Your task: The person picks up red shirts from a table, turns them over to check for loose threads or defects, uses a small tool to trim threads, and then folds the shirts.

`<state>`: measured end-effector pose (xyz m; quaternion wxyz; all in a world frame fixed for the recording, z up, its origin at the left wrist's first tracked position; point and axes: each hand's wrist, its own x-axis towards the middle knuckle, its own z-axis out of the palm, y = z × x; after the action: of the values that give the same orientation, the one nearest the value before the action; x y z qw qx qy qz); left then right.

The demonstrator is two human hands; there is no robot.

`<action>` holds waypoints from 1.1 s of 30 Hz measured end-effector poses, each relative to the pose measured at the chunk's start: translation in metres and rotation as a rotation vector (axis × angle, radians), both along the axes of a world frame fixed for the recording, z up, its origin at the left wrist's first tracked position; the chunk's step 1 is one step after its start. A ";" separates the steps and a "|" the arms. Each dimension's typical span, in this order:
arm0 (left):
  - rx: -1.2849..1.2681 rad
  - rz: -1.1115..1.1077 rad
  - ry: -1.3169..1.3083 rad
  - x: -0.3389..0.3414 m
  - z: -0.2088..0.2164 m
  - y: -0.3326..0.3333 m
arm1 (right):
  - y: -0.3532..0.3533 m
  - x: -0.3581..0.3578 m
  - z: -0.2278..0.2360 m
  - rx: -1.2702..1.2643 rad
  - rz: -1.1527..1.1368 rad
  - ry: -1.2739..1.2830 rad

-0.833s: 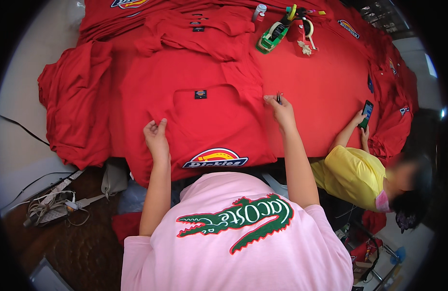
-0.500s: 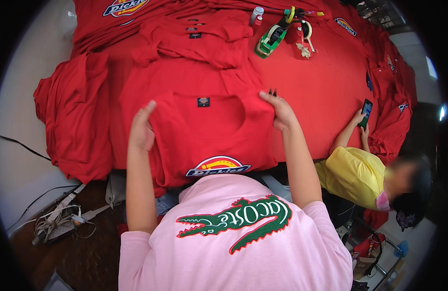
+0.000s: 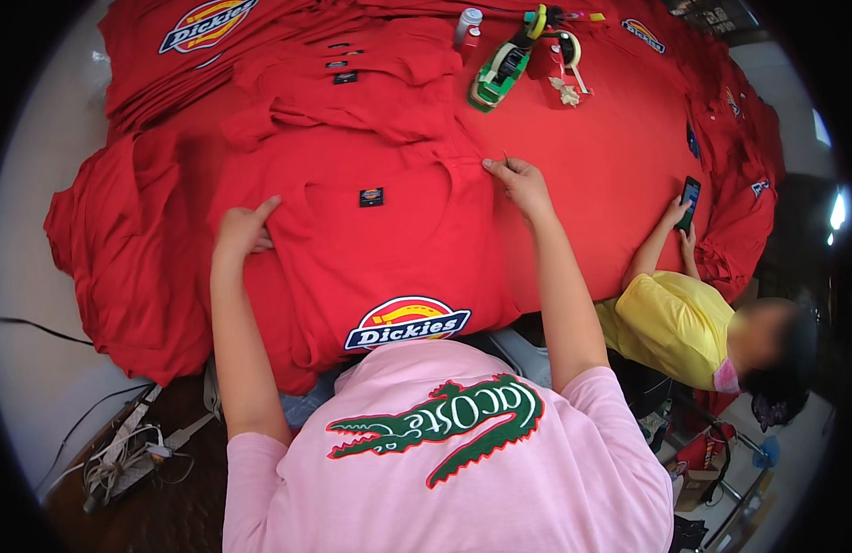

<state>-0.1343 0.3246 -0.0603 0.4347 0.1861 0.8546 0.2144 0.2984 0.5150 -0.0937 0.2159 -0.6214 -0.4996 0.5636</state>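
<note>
A red T-shirt [image 3: 389,253] lies spread in front of me, its wide neckline facing up and a dark label inside the back of the collar. A coloured logo patch sits on its chest, close to my body. My left hand [image 3: 241,229] grips the shirt at its left shoulder, fingers partly hidden in the cloth. At the right shoulder seam, my right hand [image 3: 523,189] pinches the fabric between thumb and finger. A thin dark tip sticks up from that hand; I cannot make out what it belongs to.
More red shirts [image 3: 352,101] lie beyond, with a heap [image 3: 131,267] at left. A green tape dispenser [image 3: 499,74], a red tape dispenser [image 3: 566,78] and a bottle [image 3: 468,28] stand at the back. At right a person in yellow [image 3: 675,318] holds a phone [image 3: 689,198]. Cables [image 3: 122,465] lie lower left.
The raised shirt has been lowered and laid flatter, with more of its chest patch showing. Both hands have moved slightly left; the right now pinches the shoulder seam.
</note>
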 end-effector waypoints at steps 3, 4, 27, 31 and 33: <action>0.182 -0.133 0.524 0.013 0.023 -0.001 | -0.006 0.027 0.009 0.286 0.021 -0.181; 0.405 -0.100 0.451 0.031 0.022 0.005 | -0.013 0.039 0.014 0.300 0.013 -0.214; 1.029 -0.117 -0.214 0.263 0.021 0.014 | -0.126 -0.012 0.128 0.661 0.343 -0.186; 1.022 -0.116 -0.180 0.259 0.024 0.013 | -0.122 -0.015 0.133 0.679 0.396 -0.213; 1.021 -0.117 -0.174 0.258 0.024 0.012 | -0.122 -0.015 0.134 0.696 0.404 -0.222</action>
<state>0.1242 0.3365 -0.0368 0.3694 0.4033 0.5901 0.5939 0.2833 0.3929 0.0405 0.2428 -0.4580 -0.7924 0.3217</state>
